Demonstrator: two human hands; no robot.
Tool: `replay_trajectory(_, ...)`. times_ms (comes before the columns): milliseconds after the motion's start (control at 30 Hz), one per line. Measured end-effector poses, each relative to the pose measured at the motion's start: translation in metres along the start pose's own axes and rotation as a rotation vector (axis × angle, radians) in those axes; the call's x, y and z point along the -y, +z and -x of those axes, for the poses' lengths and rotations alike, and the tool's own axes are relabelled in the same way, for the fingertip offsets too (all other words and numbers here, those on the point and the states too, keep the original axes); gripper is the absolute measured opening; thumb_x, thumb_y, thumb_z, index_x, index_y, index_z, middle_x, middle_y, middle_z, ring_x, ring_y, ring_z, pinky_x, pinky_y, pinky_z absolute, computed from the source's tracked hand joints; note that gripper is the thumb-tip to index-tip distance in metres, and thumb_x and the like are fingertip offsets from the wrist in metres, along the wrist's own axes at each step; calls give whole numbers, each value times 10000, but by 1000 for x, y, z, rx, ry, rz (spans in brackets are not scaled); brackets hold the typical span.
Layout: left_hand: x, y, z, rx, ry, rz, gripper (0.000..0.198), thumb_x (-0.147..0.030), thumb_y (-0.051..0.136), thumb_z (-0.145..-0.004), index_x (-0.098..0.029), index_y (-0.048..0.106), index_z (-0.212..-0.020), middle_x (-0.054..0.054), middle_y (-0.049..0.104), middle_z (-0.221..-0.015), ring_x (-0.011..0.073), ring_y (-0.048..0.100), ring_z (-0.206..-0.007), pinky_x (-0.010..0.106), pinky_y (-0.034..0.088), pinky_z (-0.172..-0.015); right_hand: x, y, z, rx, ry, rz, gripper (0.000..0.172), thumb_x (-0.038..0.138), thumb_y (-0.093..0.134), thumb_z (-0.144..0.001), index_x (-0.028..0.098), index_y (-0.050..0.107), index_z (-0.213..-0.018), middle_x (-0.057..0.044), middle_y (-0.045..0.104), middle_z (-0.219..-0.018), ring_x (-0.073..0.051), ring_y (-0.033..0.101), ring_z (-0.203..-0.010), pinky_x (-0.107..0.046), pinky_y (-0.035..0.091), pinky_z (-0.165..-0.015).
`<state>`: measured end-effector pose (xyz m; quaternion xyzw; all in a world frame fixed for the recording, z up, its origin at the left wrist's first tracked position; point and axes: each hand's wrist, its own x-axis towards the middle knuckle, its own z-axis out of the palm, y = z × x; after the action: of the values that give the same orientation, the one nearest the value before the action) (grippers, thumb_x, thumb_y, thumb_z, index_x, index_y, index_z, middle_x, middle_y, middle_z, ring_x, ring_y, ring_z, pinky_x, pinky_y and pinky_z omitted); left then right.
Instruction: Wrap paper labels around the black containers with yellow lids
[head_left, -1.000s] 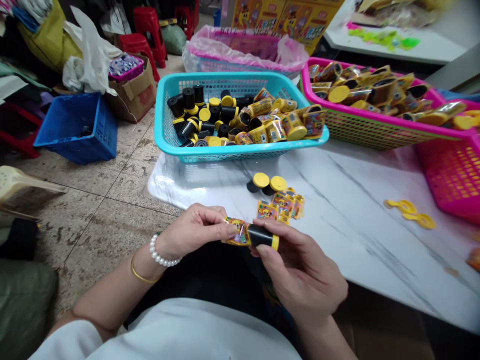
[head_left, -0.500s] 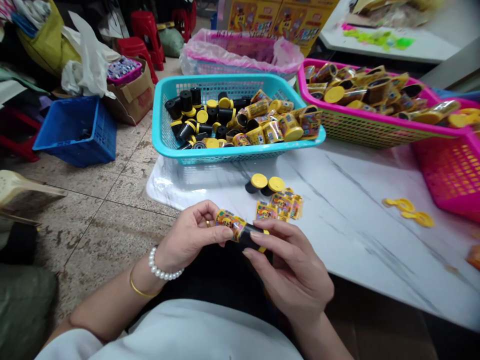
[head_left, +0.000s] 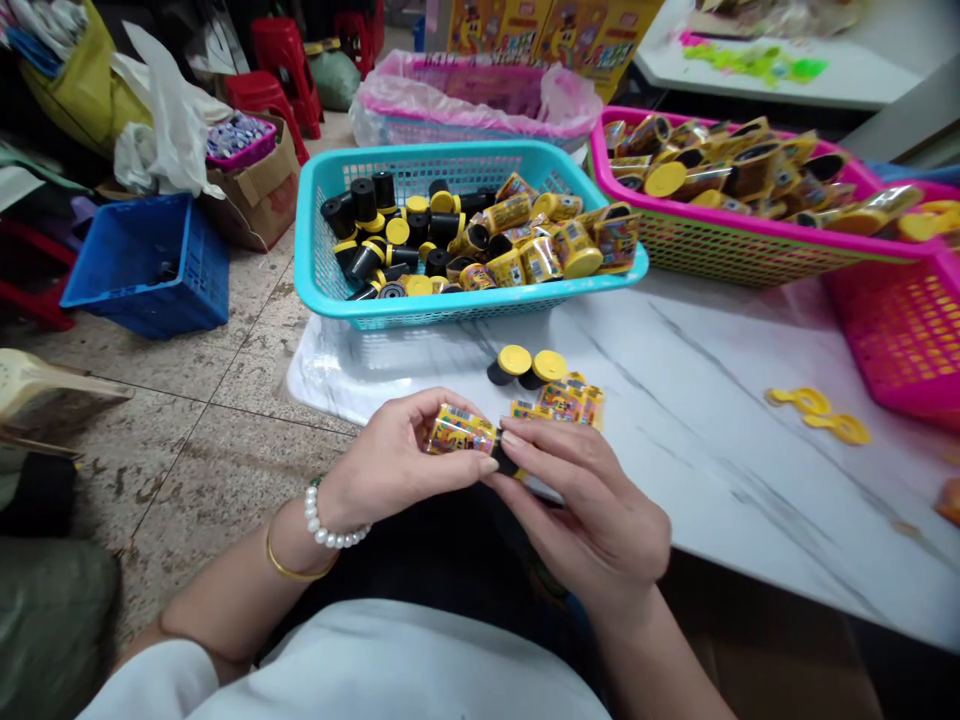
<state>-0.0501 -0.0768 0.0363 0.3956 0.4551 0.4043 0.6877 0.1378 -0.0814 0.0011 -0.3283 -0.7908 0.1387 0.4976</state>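
Observation:
My left hand [head_left: 409, 455] is closed round a printed yellow plastic sleeve [head_left: 459, 430], thumb along its near side. One end of a black canister [head_left: 506, 455] sits inside this sleeve. My right hand [head_left: 581, 500] grips the canister's other end, its fingers hiding most of the yellow lid. Just beyond my hands two black canisters with yellow lids [head_left: 514, 360] stand upright on the white marbled table [head_left: 720, 440]. Beside them lies a small pile of flat printed sleeves [head_left: 574, 395], partly covered by my right hand.
A turquoise basket [head_left: 450, 312] at the table's far side holds bare and sleeved canisters. To its right, a pink basket [head_left: 750, 225] is heaped with sleeved ones. Yellow plastic ring pieces [head_left: 817, 412] lie at the right. A blue crate [head_left: 150, 270] stands on the floor at left.
The sleeve, flatter before, now looks rounder and covers more of the black canister. My right hand has closed further over the lid end, and the view has shifted slightly.

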Motion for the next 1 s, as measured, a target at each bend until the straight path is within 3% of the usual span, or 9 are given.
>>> replay_trajectory(133,7,0,-4,11,-36,-78,277,-240,847,-684,-141,684,-885,-1,676,-781,112,587,-695,236,471,-670,5,4,1,-34,105,59,479,87,767,-819,353,718,-1215,-44,678,-1040,-194,710,-898,-340,641,-738)
replay_trajectory(233,10,1,-8,30,-9,-103,317,-267,887,-653,-138,701,-876,-2,669,-784,113,576,-703,230,463,-662,3,5,0,-48,127,42,467,115,782,-817,365,725,-1207,-20,663,-958,-176,698,-864,-322,629,-762)
replay_trajectory(367,8,1,-10,100,-17,-10,391,-314,906,-642,-142,705,-930,4,676,-817,112,594,-718,232,488,-678,-4,0,2,37,208,-93,484,157,805,-798,299,688,-1246,-58,710,-1086,-232,708,-1006,-392,617,-889)
replay_trajectory(433,8,0,-11,118,-32,19,474,-348,909,-641,-150,689,-1012,3,674,-814,110,601,-691,228,492,-636,-8,-3,6,17,246,-128,462,138,790,-806,275,674,-1231,-63,733,-1091,-242,715,-1024,-416,613,-914)
replay_trajectory(500,8,-3,-11,118,-69,-13,493,-413,887,-670,-149,668,-1024,-6,659,-748,102,579,-613,214,462,-549,-9,-5,8,-8,230,-95,464,141,790,-811,268,659,-1237,-66,747,-1081,-247,725,-1017,-431,616,-921)
replay_trajectory(600,7,-7,-10,106,-109,-87,446,-494,838,-718,-133,665,-916,13,666,-707,87,539,-548,202,419,-485,-8,-8,8,77,152,6,448,223,803,-816,259,671,-1242,-111,711,-1206,-277,711,-1089,-459,612,-940)
replay_trajectory(667,7,-9,-10,79,-114,-96,437,-496,840,-713,-131,666,-880,31,688,-735,85,538,-552,205,421,-489,-5,-10,7,116,144,44,407,240,789,-825,259,697,-1221,-119,692,-1221,-278,708,-1087,-448,617,-923)
replay_trajectory(800,9,-7,-11,53,-119,-86,411,-419,871,-688,-128,695,-919,16,681,-708,86,533,-557,211,421,-514,-2,-11,8,30,228,-25,422,132,766,-820,265,691,-1213,-70,739,-1033,-236,732,-945,-396,634,-837)
replay_trajectory(1000,9,-1,-14,123,2,-82,339,-310,860,-713,-130,730,-969,43,715,-880,127,620,-761,249,512,-725,-7,-5,4,36,194,-135,365,71,784,-783,252,698,-1088,-70,744,-1058,-219,737,-959,-385,631,-853)
